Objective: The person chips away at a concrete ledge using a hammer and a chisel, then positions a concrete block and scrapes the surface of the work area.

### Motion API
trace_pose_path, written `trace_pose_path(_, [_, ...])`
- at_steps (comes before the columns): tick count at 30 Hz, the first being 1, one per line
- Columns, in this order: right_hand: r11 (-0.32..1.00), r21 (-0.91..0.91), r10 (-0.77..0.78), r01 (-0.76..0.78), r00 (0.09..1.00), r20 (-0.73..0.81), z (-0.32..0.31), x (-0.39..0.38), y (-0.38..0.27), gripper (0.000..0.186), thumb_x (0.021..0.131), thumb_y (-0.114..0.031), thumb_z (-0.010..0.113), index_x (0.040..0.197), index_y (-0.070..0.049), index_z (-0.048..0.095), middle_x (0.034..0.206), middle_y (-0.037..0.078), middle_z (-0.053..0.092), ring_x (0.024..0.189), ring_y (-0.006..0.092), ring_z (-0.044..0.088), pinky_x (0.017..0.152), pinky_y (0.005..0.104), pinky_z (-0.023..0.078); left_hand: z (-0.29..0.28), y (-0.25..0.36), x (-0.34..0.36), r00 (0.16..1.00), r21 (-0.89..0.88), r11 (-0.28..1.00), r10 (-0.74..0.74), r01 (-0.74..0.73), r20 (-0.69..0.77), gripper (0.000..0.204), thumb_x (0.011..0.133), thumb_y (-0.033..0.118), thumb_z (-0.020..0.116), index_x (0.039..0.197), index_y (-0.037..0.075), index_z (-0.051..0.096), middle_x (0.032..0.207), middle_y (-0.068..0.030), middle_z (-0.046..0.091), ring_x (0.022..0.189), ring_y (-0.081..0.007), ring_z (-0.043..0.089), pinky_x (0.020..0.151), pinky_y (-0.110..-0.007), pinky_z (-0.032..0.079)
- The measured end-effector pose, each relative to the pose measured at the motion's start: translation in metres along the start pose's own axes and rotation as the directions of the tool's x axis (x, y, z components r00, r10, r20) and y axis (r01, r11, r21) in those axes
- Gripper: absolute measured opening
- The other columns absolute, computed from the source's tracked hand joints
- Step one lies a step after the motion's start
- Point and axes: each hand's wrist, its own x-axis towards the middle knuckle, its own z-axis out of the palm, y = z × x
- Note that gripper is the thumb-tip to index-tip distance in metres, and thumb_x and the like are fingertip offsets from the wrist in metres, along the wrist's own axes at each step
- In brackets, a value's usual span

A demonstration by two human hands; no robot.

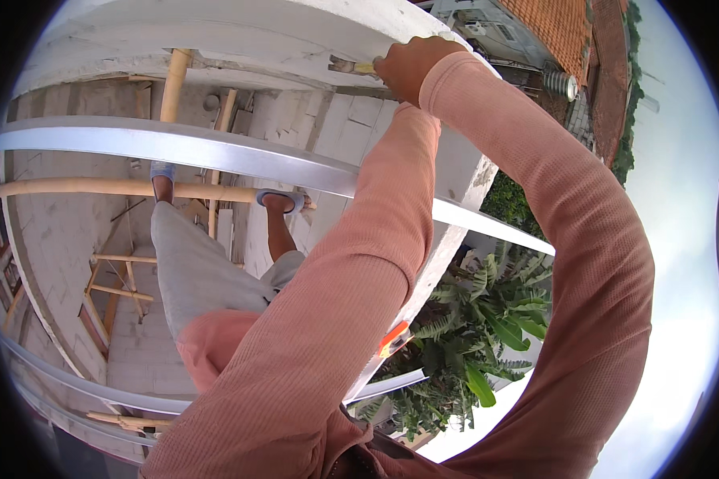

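Note:
My right hand grips a small tool with a pale yellowish handle and a metal end, held against the pale wall top. My left arm reaches up to the same spot, its hand hidden behind my right hand and wrist. A long silver metal channel crosses below, passing behind my left arm. Under it, my sandalled feet are at a bamboo pole.
Far below lie block walls and bamboo framing. An orange object rests on the wall edge at right, above green plants. More metal channels cross the lower left. Tiled roofs show top right.

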Motion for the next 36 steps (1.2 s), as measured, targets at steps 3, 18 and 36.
trace_pose_path(3, [0.989,0.136,0.076,-0.062,0.992,-0.098,-0.003,-0.013,0.003,0.038,0.097,-0.012,0.058,0.132,-0.023,0.064,0.132,0.004,0.065,0.120,0.0271,0.065,0.091,0.0434,0.061,0.006,-0.001,0.006,1.000,-0.103,0.995,-0.020,0.018,-0.016,0.038,0.101,0.030,0.052,0.134,0.013,0.054,0.136,-0.0081,0.059,0.124,-0.0267,0.057,0.106,-0.048,0.046])
trace_pose_path(18, [0.912,0.375,0.147,0.166,0.721,-0.677,0.059,-0.179,0.065,0.041,0.100,-0.014,0.058,0.141,-0.012,0.054,0.082,0.012,0.066,0.067,0.0279,0.066,0.064,0.0436,0.053,-0.003,0.003,0.078,0.964,-0.896,0.441,-0.257,0.047,-0.076,0.031,0.102,0.028,0.051,0.126,0.011,0.059,0.130,-0.0108,0.062,0.117,-0.0298,0.061,0.101,-0.052,0.049])
trace_pose_path(36, [-0.452,0.888,0.811,0.086,0.454,0.369,0.353,-0.053,0.068,0.063,0.095,-0.056,0.058,0.092,0.006,0.069,0.071,0.018,0.065,0.068,0.0311,0.065,0.068,0.0419,0.050,0.028,0.012,0.097,0.913,-1.000,0.008,-0.409,0.006,0.002,0.026,0.103,0.026,0.051,0.116,0.008,0.065,0.122,-0.0140,0.066,0.109,-0.0335,0.065,0.095,-0.058,0.053])
